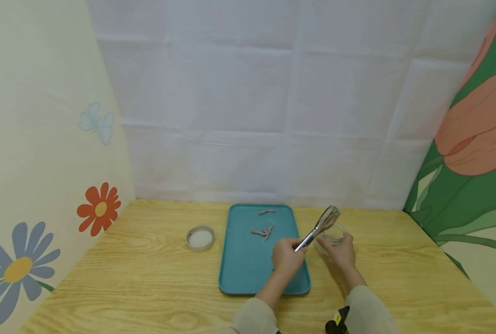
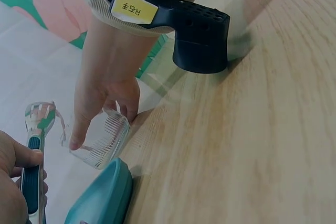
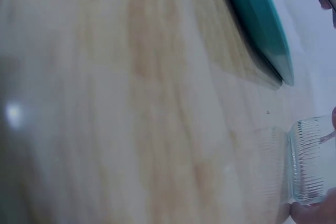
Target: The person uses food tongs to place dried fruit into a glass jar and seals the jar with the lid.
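Observation:
My left hand [image 1: 287, 257] grips a pair of metal tongs [image 1: 319, 227], whose head points up and right, above the rim of a clear ribbed glass jar [image 2: 111, 137]. At the tongs' tip in the left wrist view hangs a thin pinkish strip [image 2: 61, 124]. My right hand [image 1: 343, 254] holds the jar by its sides, right of the blue-green tray [image 1: 243, 269]; the fingers hide part of it. A pinkish strip [image 3: 327, 137] shows inside the jar in the right wrist view. Several thin pinkish-brown strips [image 1: 265, 232] lie on the tray.
A round, shallow lid [image 1: 200, 238] with a pale inside lies left of the tray on the wood-grain table [image 1: 147, 278]. A white sheet [image 1: 231, 116] hangs behind the table. Printed panels with flowers stand on both sides.

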Tool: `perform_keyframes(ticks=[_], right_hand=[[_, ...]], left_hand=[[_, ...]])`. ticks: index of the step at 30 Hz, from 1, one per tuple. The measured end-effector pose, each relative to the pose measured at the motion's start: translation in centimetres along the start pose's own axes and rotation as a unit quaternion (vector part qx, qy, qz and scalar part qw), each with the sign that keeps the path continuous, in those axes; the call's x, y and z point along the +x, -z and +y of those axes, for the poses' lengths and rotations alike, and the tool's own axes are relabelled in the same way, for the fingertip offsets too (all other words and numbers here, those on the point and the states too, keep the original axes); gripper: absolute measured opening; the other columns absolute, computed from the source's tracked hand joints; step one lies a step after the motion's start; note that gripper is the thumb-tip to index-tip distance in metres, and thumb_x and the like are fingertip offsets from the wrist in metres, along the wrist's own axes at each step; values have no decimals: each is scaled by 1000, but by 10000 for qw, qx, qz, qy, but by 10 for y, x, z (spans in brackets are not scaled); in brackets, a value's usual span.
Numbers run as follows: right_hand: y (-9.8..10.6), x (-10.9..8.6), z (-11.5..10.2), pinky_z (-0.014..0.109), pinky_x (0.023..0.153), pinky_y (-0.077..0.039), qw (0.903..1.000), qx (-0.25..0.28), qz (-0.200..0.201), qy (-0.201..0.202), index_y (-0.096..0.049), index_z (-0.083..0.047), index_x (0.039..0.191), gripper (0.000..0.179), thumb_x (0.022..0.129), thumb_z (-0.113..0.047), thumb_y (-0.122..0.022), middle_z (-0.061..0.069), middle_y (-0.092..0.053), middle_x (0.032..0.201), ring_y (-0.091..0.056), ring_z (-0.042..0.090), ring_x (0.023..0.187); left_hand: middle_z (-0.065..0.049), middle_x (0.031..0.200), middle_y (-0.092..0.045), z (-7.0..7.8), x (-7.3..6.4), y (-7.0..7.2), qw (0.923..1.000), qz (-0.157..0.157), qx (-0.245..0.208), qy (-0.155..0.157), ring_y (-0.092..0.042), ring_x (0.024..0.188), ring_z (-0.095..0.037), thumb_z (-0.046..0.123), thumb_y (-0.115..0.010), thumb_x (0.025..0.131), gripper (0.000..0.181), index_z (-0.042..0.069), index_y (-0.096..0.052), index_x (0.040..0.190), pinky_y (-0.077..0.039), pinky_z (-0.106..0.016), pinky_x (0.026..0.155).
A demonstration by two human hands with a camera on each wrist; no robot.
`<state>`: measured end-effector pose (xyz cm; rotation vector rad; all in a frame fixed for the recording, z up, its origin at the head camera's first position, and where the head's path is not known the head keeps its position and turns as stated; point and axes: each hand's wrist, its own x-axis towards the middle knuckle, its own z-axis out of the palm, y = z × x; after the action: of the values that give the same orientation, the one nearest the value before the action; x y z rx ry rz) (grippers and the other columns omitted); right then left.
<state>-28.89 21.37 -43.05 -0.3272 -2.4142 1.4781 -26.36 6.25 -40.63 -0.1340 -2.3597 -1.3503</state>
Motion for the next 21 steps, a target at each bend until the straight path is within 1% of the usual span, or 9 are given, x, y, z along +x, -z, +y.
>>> perform_keyframes(ticks=[5, 10, 15, 21], right_hand=[[0, 0, 0, 49, 87, -27, 10000, -56, -40, -50, -18, 8, 126, 85, 71, -32, -69, 33, -35, 118, -34, 44, 107], [0, -1, -1, 49, 86, -28, 10000, 4, -4, 20, -20, 9, 125, 82, 71, -30, -69, 33, -38, 116, -36, 43, 105], [1, -2, -2, 49, 87, -27, 10000, 34, -34, 15, -20, 9, 126, 83, 71, -30, -69, 34, -35, 118, -34, 43, 107], [1, -1, -1, 49, 89, -26, 10000, 11, -59, -33, -19, 9, 126, 86, 71, -33, -70, 33, -34, 119, -33, 43, 108]], left_hand=[[9, 58, -59, -1, -1, 1, 9999, 3, 158, 40, -48, 50, -5, 12, -73, 61, 11, 16, -71, 72, -36, -23, 45], [9, 58, -59, -3, -2, 3, 9996, -129, 222, 83, -48, 51, -5, 12, -73, 62, 11, 17, -71, 71, -36, -23, 46], [11, 60, -58, -5, 0, 5, 9993, -202, 220, 207, -48, 51, -5, 13, -73, 63, 11, 17, -71, 74, -37, -23, 46], [11, 60, -59, -4, 2, 10, 9993, -178, 290, 162, -51, 53, -6, 14, -72, 63, 12, 18, -71, 74, -38, -23, 47]])
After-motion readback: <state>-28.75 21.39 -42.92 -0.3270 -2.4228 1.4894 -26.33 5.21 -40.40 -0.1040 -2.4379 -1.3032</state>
